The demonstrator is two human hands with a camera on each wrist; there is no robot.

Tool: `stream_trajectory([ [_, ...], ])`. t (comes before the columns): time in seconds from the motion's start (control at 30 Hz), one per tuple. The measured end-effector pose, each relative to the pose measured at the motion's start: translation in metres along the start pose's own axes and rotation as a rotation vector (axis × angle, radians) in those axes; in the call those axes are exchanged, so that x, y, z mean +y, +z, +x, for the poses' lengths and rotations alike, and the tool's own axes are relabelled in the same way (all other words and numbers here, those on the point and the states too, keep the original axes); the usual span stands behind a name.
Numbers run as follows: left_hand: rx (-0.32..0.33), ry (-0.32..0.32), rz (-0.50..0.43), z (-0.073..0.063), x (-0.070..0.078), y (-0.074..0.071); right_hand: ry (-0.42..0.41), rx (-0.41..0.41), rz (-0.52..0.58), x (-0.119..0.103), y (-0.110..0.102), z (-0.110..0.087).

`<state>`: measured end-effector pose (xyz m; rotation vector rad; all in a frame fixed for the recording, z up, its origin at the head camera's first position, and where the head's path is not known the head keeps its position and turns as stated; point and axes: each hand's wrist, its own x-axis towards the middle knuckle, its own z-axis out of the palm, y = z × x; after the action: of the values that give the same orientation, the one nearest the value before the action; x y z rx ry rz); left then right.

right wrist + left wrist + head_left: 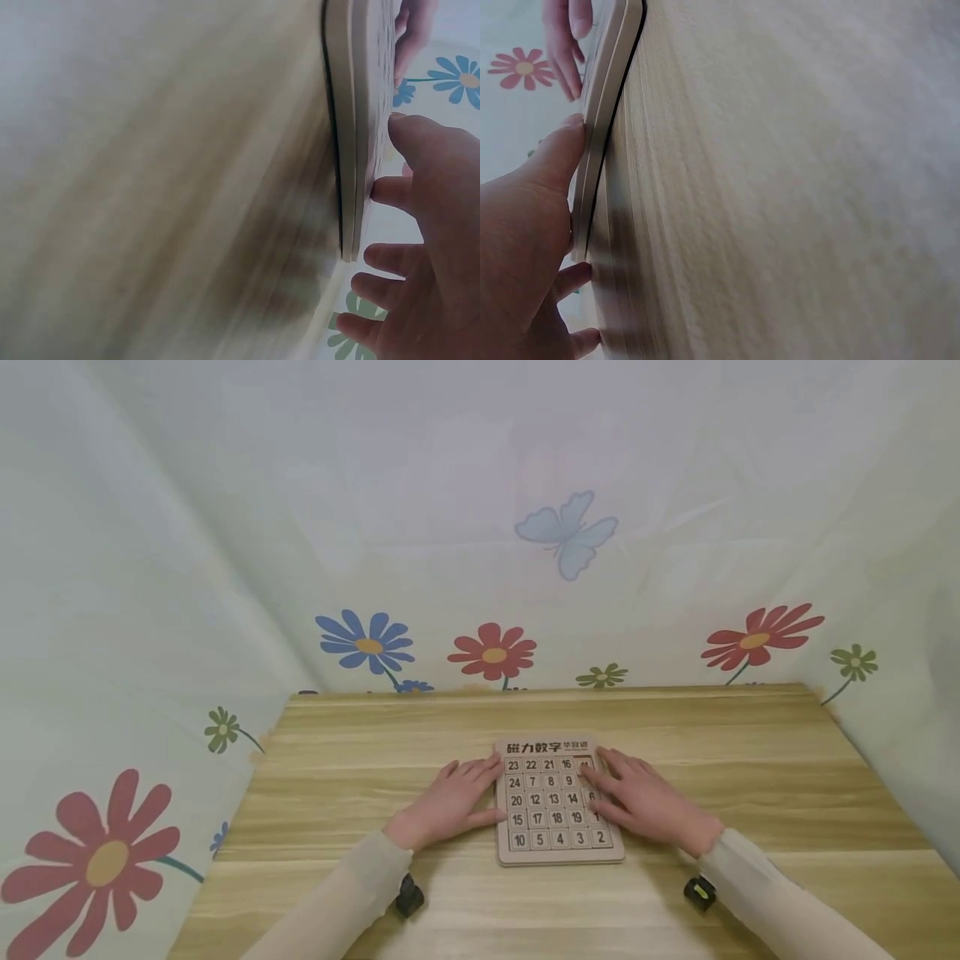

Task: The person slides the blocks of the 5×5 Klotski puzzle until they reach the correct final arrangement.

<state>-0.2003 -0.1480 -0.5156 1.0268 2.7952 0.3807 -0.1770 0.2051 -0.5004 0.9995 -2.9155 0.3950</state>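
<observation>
A wooden sliding number puzzle lies flat on the table, its square tiles printed with numbers. My left hand lies on the table against the board's left edge, fingers straight, thumb touching the side. My right hand rests on the right column of tiles, with straight fingers covering a few numbers. In the left wrist view my left thumb presses the board's rim. The right wrist view shows the board's other rim, with the fingers of my right hand on its face.
The pale wooden table is closed in at the back and both sides by a light fabric with flowers and a butterfly. Small black wrist cameras sit by both sleeves.
</observation>
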Motion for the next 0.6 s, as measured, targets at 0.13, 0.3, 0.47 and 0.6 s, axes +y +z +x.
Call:
stream_trajectory([
  [0.13,0.001,0.002,0.003,0.001,0.001,-0.001,0.017,-0.012,0.008,0.001,-0.001,0.002],
  [0.3,-0.021,-0.008,-0.004,0.002,0.003,-0.003,-0.002,-0.028,-0.011,-0.005,-0.004,-0.009],
  [0.47,-0.036,-0.022,-0.018,0.003,0.005,-0.007,-0.017,-0.064,-0.048,-0.011,-0.006,-0.033],
  [0.6,-0.019,-0.035,-0.048,0.003,0.007,-0.007,-0.013,-0.059,-0.048,-0.010,-0.006,-0.045],
])
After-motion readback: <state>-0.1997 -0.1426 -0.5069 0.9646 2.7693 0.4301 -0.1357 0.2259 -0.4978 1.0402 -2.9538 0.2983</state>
